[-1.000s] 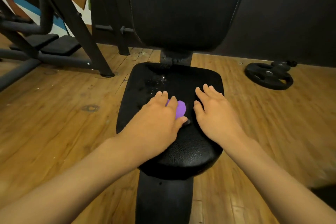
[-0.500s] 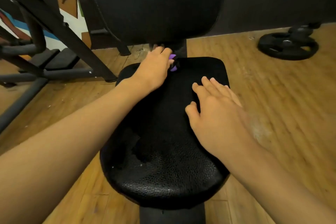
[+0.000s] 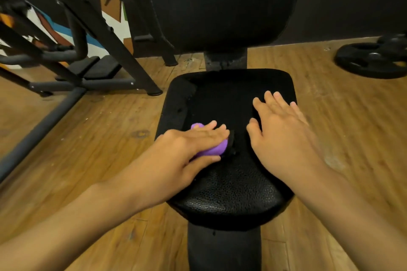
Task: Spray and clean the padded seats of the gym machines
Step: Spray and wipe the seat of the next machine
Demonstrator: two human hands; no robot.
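On the padded seat [image 3: 231,187], left of centre, the left hand [image 3: 176,152] pinches a purple cloth [image 3: 214,149], thumb against flat fingers; probably soft, light, best held bunched; the right hand [image 3: 284,136] lies flat, empty

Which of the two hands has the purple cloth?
The left hand: it holds the purple cloth against the black seat. The right hand lies flat on the seat, holding nothing.

The left hand [image 3: 180,154] and the right hand [image 3: 284,141], both over the padded seat [image 3: 231,191], are bare. The two forearms, nearer than the seat, are bare as well. The fingernails are short and plain.
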